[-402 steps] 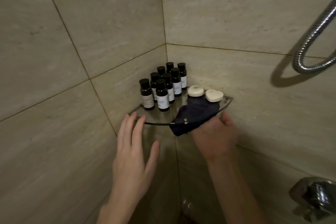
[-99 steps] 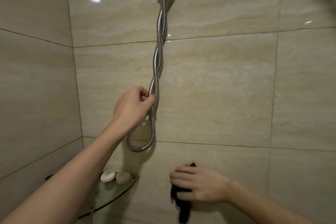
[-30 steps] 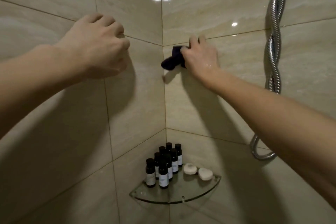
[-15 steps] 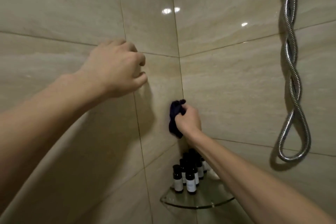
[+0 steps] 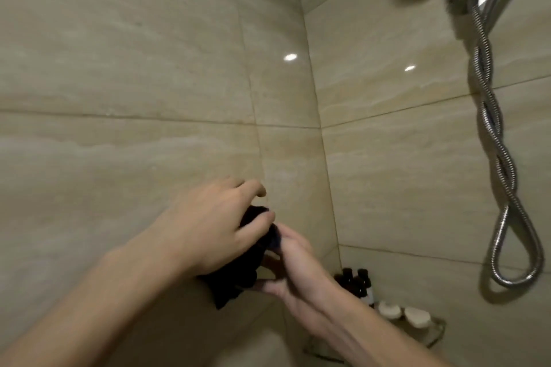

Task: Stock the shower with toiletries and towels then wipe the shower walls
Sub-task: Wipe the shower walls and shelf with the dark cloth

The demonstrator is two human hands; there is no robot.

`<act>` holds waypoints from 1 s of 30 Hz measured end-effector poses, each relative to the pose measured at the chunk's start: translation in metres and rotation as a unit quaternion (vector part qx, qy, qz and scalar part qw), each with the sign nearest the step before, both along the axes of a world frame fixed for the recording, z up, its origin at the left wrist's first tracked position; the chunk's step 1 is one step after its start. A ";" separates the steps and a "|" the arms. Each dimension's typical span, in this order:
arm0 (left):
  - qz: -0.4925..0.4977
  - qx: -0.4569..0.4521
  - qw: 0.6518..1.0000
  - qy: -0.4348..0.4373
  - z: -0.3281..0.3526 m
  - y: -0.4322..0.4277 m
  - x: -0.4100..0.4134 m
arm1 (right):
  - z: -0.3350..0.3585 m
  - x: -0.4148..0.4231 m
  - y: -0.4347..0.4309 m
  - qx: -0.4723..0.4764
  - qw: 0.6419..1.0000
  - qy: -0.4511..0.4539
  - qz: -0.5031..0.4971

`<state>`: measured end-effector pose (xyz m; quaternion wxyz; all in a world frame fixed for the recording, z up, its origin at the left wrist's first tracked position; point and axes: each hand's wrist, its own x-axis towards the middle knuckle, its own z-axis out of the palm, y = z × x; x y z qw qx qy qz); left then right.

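Both my hands meet in front of the left shower wall (image 5: 119,158). Half a second ago my left hand (image 5: 214,223) was a loose fist up against that wall, clear of the dark cloth (image 5: 235,280). Now it has come down onto the cloth, fingers curved over the top and thumb pinching the bunched fabric. My right hand (image 5: 295,271), which before held the cloth alone at the tiled corner, still grips it, fingers curled round its right side and thumb underneath. The cloth hangs between my hands, just off the wall. Low on the right, the small dark bottles (image 5: 359,280) and two white soaps (image 5: 389,308) sit on the glass corner shelf (image 5: 438,329), partly hidden by my right forearm. The metal shower hose (image 5: 492,128) hangs at the right.
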<state>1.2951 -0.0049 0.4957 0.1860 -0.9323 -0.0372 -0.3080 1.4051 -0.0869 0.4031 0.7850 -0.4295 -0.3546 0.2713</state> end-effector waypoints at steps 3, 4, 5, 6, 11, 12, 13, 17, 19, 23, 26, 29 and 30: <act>-0.003 -0.034 0.997 0.063 -0.033 -0.001 -0.024 | -0.035 -0.015 0.000 0.008 0.994 0.039 0.097; 0.008 -0.040 0.995 0.087 -0.045 0.000 -0.032 | -0.047 -0.020 0.000 -0.005 0.991 0.046 0.126; 0.021 -0.051 0.992 0.110 -0.055 -0.001 -0.039 | -0.059 -0.025 0.000 -0.017 0.988 0.050 0.148; 0.032 -0.067 0.989 0.129 -0.065 -0.001 -0.047 | -0.069 -0.030 -0.001 -0.026 0.984 0.048 0.168; 0.051 -0.233 0.965 0.107 -0.110 -0.004 -0.089 | -0.105 -0.044 -0.004 -0.040 0.960 0.038 0.275; 0.045 -0.281 0.955 0.079 -0.123 -0.007 -0.099 | -0.112 -0.048 -0.004 -0.046 0.951 0.046 0.303; 0.039 -0.328 0.943 0.044 -0.139 -0.012 -0.110 | -0.120 -0.053 -0.003 -0.054 0.941 0.053 0.331; 0.077 -0.488 0.861 -0.117 -0.223 -0.052 -0.163 | -0.165 -0.086 -0.003 -0.081 0.889 0.098 0.439; 0.132 -0.555 0.803 -0.172 -0.270 -0.083 -0.189 | -0.196 -0.113 -0.006 -0.108 0.856 0.140 0.486; 0.245 -0.629 0.672 -0.306 -0.357 -0.153 -0.246 | -0.257 -0.185 -0.029 -0.210 0.785 0.160 0.561; 0.340 -0.616 0.578 -0.413 -0.412 -0.220 -0.294 | -0.298 -0.242 -0.063 -0.284 0.732 0.112 0.609; 0.400 -0.606 0.476 -0.497 -0.460 -0.296 -0.329 | -0.340 -0.293 -0.108 -0.283 0.691 -0.069 0.662; 0.410 -0.603 0.444 -0.520 -0.473 -0.319 -0.337 | -0.352 -0.307 -0.123 -0.268 0.665 -0.112 0.688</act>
